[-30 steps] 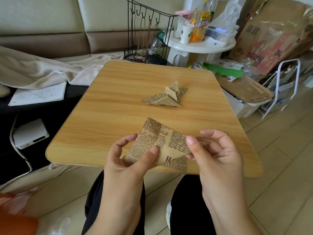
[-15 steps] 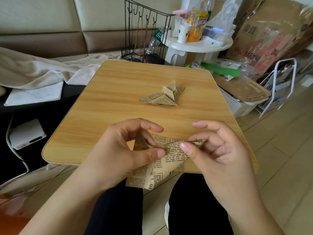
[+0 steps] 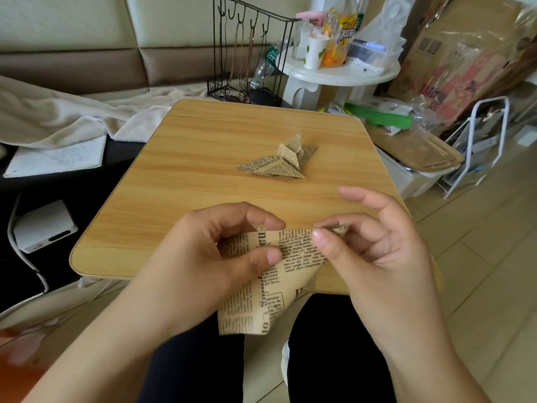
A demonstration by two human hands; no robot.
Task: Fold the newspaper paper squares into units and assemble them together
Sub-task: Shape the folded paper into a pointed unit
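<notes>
Newsprint square [image 3: 270, 283] held over the near table [image 3: 203, 181] edge, lower corner now hanging further toward the lap than half a second ago. Left hand [image 3: 209, 257] pinches its left side, thumb on top; right hand [image 3: 374, 251] pinches the top right corner. Folded units [image 3: 279, 162] unmoved mid-table.

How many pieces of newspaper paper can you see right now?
2. A folded unit lies on the wooden table; a paper square is pinched between the left hand and right hand. The folded one may be several nested units.
</notes>
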